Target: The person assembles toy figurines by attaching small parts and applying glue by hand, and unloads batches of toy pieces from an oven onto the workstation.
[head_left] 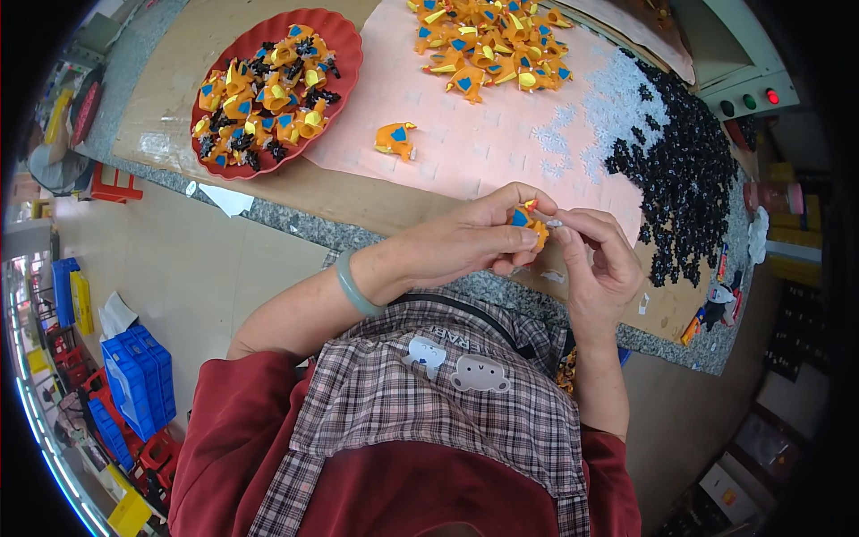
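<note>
Close to the table's front edge, my left hand (452, 237) is closed around a small orange toy figure (540, 233) with a blue patch, held between thumb and fingers. My right hand (601, 268) pinches a tiny whitish piece (554, 223) between thumb and forefinger, right against the figure's side; its exact shape is too small to make out. One loose orange figure part (395, 140) with a blue patch lies on the pink sheet (456, 161) beyond my left hand.
A red scalloped plate (354, 89) at the left holds orange figures and black pieces. Orange parts (492, 45) are heaped at the back. Whitish pieces (617, 98) and black pieces (671, 170) spread at the right, near a box with a red light (771, 95). A blue crate (139, 380) stands lower left.
</note>
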The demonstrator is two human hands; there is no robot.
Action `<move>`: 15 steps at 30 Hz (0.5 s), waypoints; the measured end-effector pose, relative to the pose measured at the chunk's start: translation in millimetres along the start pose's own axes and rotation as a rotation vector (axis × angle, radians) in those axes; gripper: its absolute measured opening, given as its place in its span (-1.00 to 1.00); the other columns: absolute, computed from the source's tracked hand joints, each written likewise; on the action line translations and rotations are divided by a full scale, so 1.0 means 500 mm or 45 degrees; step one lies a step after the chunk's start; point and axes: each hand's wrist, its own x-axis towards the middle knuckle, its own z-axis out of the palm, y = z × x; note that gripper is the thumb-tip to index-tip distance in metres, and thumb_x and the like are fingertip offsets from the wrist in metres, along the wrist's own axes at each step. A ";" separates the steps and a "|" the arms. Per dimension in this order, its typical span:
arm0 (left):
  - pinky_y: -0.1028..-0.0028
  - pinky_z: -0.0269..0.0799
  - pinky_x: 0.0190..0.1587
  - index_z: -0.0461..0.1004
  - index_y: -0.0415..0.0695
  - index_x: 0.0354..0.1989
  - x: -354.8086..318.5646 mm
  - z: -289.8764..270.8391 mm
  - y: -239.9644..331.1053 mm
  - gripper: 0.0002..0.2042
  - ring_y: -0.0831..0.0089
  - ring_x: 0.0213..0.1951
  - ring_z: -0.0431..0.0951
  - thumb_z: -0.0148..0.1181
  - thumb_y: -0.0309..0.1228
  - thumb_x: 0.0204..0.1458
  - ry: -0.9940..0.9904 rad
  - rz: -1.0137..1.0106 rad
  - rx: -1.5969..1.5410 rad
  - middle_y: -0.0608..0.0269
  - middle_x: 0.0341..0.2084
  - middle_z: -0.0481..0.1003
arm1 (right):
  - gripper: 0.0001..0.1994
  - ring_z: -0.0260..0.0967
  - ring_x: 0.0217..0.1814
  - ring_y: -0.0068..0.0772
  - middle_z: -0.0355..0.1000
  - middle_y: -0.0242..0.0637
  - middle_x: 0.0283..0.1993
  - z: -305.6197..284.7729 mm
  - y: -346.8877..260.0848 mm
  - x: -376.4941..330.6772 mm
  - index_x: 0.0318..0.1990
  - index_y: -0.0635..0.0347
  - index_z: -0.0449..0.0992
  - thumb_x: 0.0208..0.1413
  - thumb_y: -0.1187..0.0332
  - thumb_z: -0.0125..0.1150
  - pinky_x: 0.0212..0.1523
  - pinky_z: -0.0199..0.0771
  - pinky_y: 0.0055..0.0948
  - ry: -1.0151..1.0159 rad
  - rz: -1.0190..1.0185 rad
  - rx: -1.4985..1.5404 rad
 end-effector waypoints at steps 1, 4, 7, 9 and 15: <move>0.64 0.23 -0.33 0.20 -0.07 0.20 0.000 0.000 -0.002 -0.67 0.65 -0.36 0.30 -0.01 -0.39 0.29 0.002 0.002 -0.003 0.35 -0.34 0.36 | -0.85 0.48 -0.28 -0.53 0.54 -0.22 -0.26 0.004 -0.002 -0.002 -0.20 0.34 0.59 0.07 0.66 0.25 -0.26 0.49 -0.57 -0.004 0.000 0.000; 0.64 0.23 -0.35 0.23 -0.09 0.18 -0.002 0.000 -0.006 -0.69 0.65 -0.36 0.31 -0.01 -0.37 0.31 -0.011 -0.012 -0.119 0.36 -0.34 0.35 | -0.83 0.51 -0.30 -0.45 0.54 -0.18 -0.26 0.013 -0.009 -0.005 -0.22 0.32 0.61 0.01 0.69 0.28 -0.31 0.50 -0.54 0.043 -0.127 -0.123; 0.64 0.22 -0.37 0.25 -0.10 0.16 -0.007 0.014 0.007 -0.70 0.65 -0.36 0.32 0.02 -0.37 0.30 0.077 -0.089 -0.221 0.36 -0.34 0.35 | -0.81 0.52 -0.30 -0.39 0.55 -0.15 -0.26 0.017 -0.001 -0.010 -0.22 0.31 0.61 0.00 0.70 0.29 -0.31 0.51 -0.52 0.053 -0.196 -0.172; 0.64 0.22 -0.38 0.26 -0.10 0.16 -0.009 0.017 0.010 -0.70 0.65 -0.35 0.33 0.03 -0.38 0.30 0.122 -0.127 -0.275 0.36 -0.35 0.35 | -0.81 0.53 -0.29 -0.36 0.55 -0.14 -0.26 0.019 0.004 -0.012 -0.22 0.31 0.61 -0.01 0.70 0.29 -0.31 0.51 -0.51 0.057 -0.229 -0.196; 0.65 0.19 -0.41 0.29 -0.15 0.14 -0.012 0.022 0.006 -0.70 0.64 -0.37 0.28 0.07 -0.42 0.26 0.214 -0.140 -0.320 0.35 -0.32 0.33 | -0.78 0.53 -0.30 -0.31 0.55 -0.12 -0.27 0.022 0.017 -0.016 -0.21 0.30 0.61 -0.03 0.71 0.30 -0.32 0.53 -0.47 0.041 -0.331 -0.288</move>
